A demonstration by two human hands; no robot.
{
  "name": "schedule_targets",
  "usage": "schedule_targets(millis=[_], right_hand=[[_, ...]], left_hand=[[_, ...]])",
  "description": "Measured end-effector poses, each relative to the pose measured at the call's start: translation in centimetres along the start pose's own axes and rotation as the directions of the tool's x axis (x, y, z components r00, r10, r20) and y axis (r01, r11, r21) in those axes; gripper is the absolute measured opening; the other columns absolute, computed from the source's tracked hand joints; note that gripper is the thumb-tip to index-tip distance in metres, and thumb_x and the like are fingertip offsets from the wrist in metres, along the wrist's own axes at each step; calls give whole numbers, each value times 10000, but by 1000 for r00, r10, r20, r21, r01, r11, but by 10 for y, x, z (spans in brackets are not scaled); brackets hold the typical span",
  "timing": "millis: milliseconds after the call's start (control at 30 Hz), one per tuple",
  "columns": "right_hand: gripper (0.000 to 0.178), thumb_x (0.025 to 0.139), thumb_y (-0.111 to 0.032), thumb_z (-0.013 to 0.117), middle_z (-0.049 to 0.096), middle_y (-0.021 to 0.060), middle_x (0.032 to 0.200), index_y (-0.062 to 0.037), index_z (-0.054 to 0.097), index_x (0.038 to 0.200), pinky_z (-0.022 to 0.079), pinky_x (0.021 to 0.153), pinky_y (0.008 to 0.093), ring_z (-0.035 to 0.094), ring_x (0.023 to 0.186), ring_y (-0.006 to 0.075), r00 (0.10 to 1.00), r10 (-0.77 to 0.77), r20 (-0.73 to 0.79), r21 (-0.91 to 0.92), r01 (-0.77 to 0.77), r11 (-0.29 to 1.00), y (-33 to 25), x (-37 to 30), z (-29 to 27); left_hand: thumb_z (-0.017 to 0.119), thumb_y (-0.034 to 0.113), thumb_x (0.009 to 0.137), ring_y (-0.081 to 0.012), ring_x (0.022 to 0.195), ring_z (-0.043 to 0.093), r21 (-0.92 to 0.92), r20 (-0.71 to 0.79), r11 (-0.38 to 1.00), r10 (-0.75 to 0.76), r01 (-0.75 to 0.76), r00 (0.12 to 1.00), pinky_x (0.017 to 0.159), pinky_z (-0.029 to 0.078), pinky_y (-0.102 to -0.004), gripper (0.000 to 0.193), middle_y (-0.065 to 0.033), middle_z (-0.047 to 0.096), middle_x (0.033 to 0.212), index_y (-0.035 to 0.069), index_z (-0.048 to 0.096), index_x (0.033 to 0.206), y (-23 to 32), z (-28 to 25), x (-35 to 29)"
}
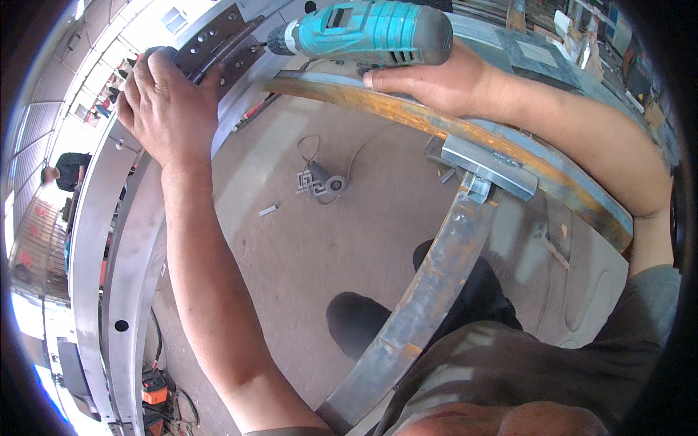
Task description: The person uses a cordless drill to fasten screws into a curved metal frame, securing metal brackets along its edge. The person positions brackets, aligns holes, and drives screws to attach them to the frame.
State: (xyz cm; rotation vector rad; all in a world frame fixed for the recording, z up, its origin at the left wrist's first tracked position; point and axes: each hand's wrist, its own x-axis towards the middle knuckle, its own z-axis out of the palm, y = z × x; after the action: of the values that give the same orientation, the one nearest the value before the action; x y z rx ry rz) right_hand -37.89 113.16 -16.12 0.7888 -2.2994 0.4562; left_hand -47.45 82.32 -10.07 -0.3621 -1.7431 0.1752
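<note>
Near the top, my right hand [454,80] is closed round the handle of a teal cordless drill [363,30]. The drill lies almost level, with its chuck pointing left toward a dark steel hinge [222,47] with several holes. A thin bit seems to reach the hinge; its exact tip is too small to make out. My left hand [174,109] grips the near end of the hinge, thumb on the plate and fingers bent over the outer edge of a grey steel beam [109,196]. Part of the hinge is hidden under that hand.
A rusty steel bar [392,109] curves below my right arm, with a short square tube [491,167] on it. Another steel bar [407,312] runs toward my body. An angle grinder [320,182] with its cord lies on the floor. A person [69,171] is at far left.
</note>
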Motion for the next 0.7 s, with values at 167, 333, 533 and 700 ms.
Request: schedule_targets(millis=[167,333,533,700], right_hand=[[284,995,-325,667,695,132,1186,-124,708,1191,515,1036,431,661,1135,332,996,74,41,73,-77,994,3,-1,1],[273,1001,-320,658,695,138,1184,-123,714,1182,514,1031,431,658,1145,330,999,47,8,34,-47,998,0,-1,0],[234,1019,-289,622,697,116,1221,-138,751,1143,493,1058,439,643,1168,333,998,-36,55,-57,39,998,2,0,-3],[239,1003,-273,633,700,133,1221,-130,745,1158,488,1059,447,638,1162,348,997,-44,57,-30,46,999,4,0,-3]], left_hand=[[867,448,797,-337,1335,535,-2,42,1000,-31,31,999,1147,300,-520,647,-141,636,1324,82,611,1266,2,-2,1],[870,449,796,-343,1339,532,5,53,1000,-21,21,998,1148,300,-526,649,-148,632,1324,83,607,1263,1,-3,0],[864,483,788,-346,1329,537,-12,33,1000,-11,11,999,1149,298,-530,664,-152,631,1312,87,603,1252,0,-1,0],[847,517,796,-347,1346,521,28,44,999,-20,19,999,1151,294,-533,696,-142,623,1332,78,588,1270,-1,1,2]])
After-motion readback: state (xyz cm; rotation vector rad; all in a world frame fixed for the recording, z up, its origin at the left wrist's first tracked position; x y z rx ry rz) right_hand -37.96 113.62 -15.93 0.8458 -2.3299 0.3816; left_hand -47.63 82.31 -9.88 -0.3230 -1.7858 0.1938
